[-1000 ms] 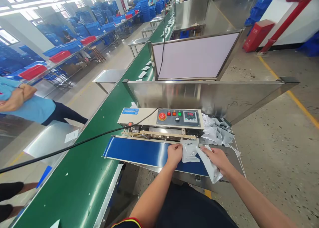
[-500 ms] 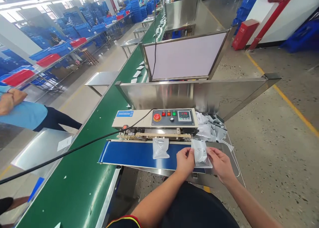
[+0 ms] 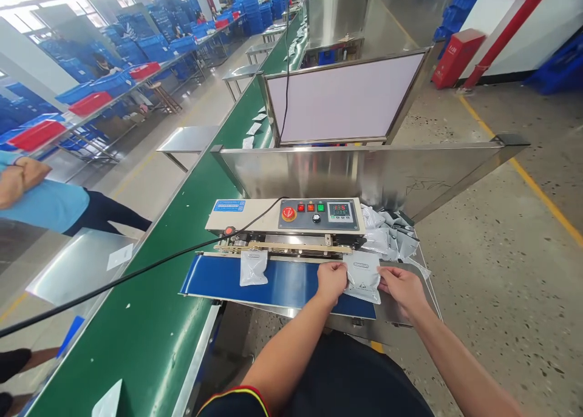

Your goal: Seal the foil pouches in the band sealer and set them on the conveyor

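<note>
A band sealing machine with a red stop button and a temperature display stands at the far side of a blue conveyor belt. A silver foil pouch lies on the belt's right end, near the sealing head. My left hand grips its left edge, and my right hand holds its right edge. Another sealed pouch lies alone on the belt, left of my hands.
A heap of foil pouches lies behind the sealer's right end, against a steel panel. A black cable crosses the sealer and runs left. A long green conveyor runs beside it. A co-worker in a blue shirt stands at the left.
The lone pouch has travelled left along the blue belt. My hands have brought the second pouch down flat and closer to the sealing head.
</note>
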{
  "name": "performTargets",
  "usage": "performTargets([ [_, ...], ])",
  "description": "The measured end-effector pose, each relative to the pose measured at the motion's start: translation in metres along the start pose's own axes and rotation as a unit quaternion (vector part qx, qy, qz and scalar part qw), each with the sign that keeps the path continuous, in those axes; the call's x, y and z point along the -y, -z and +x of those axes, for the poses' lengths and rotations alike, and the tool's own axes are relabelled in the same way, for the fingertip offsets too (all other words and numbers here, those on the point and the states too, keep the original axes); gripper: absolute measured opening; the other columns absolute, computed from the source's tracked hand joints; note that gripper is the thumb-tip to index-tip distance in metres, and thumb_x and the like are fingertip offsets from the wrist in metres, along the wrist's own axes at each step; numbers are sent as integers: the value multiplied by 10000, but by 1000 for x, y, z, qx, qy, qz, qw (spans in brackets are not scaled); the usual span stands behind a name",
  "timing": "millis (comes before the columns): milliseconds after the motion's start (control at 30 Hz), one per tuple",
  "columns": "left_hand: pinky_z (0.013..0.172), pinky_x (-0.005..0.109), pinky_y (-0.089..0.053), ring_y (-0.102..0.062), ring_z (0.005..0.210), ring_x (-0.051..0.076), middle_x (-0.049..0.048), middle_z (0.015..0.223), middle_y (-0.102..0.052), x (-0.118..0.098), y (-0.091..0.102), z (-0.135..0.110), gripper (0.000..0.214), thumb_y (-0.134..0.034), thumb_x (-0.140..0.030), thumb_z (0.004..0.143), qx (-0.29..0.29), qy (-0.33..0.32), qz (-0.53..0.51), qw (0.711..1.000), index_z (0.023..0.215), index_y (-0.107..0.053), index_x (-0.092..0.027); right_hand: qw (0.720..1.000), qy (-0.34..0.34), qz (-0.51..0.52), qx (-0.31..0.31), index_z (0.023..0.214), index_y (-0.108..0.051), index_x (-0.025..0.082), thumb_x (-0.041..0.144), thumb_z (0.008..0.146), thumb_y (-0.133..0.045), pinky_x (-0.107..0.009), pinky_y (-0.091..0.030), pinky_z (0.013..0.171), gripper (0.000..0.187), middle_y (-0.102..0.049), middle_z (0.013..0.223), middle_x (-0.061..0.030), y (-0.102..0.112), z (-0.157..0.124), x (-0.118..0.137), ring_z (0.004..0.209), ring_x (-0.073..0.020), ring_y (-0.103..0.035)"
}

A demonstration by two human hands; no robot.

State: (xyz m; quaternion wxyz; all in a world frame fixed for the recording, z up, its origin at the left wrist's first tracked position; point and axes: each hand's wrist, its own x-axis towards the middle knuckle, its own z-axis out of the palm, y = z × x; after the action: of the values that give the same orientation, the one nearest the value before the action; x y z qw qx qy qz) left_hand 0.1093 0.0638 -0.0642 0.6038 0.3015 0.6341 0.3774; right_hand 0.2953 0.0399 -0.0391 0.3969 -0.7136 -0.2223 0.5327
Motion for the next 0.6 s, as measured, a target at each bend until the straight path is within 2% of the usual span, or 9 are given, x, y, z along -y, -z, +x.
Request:
performTargets([
  [133, 637, 299, -541, -635, 640, 192, 36, 656, -680, -9, 33, -12, 512, -793, -668, 856, -45, -25, -4, 999, 816, -803, -157, 996, 34, -78, 31, 902, -795, 194, 440, 779, -834, -459, -708, 809, 279, -785, 887, -127, -4, 19, 20, 867, -324, -785],
  [233, 818, 347, -619, -746, 878, 243, 121, 958, -812, -17, 58, -32, 520, -779, -647, 911, -156, -123, -4, 980, 1035, -832, -145, 985, 92, -145, 0, 1033, -823, 205, 372, 793, -807, -515, -652, 944, 292, -791, 1066, -139, -1, 47, 50, 1019, -352, -753],
  [300, 901, 367, -630, -762, 963, 250, 148, 1089, -818, -23, 66, -49, 510, -749, -632, 963, -198, -190, 9, 961, 1128, -818, -155, 958, 163, -237, -15, 1027, -828, 217, 324, 785, -774, -530, -582, 1058, 270, -771, 1250, -146, 1, 65, 68, 1158, -373, -711],
  [333, 904, 370, -632, -763, 958, 247, 147, 1087, -816, -25, 66, -57, 490, -725, -622, 992, -193, -215, 19, 957, 1132, -814, -161, 936, 198, -289, -18, 983, -820, 214, 318, 796, -743, -531, -550, 1095, 227, -757, 1307, -153, 2, 71, 75, 1207, -382, -693],
  [400, 876, 368, -640, -758, 908, 238, 133, 1022, -814, -30, 57, -70, 440, -684, -587, 1039, -135, -252, 48, 957, 1099, -820, -173, 891, 261, -369, -39, 876, -769, 206, 354, 854, -648, -538, -527, 1104, 193, -759, 1296, -185, 8, 73, 82, 1224, -396, -686],
  [467, 874, 383, -654, -755, 888, 241, 128, 993, -819, -33, 39, -77, 388, -666, -534, 1060, -66, -282, 82, 954, 1075, -838, -187, 867, 319, -370, -94, 821, -702, 223, 437, 910, -559, -538, -536, 1075, 273, -775, 1201, -214, 16, 61, 81, 1175, -397, -702],
  [533, 968, 435, -664, -772, 983, 272, 143, 1088, -838, -34, 17, -77, 339, -681, -482, 1047, -24, -306, 112, 945, 1130, -855, -204, 847, 387, -328, -157, 825, -662, 249, 560, 941, -529, -512, -562, 1018, 357, -783, 1170, -216, 25, 36, 75, 1107, -382, -721],
  [600, 1104, 504, -632, -768, 1167, 327, 167, 1267, -830, -33, -6, -72, 378, -724, -461, 1004, -3, -320, 130, 939, 1256, -849, -209, 838, 428, -291, -174, 858, -670, 268, 662, 955, -564, -476, -590, 927, 420, -780, 1265, -191, 31, 6, 62, 1025, -352, -736],
])
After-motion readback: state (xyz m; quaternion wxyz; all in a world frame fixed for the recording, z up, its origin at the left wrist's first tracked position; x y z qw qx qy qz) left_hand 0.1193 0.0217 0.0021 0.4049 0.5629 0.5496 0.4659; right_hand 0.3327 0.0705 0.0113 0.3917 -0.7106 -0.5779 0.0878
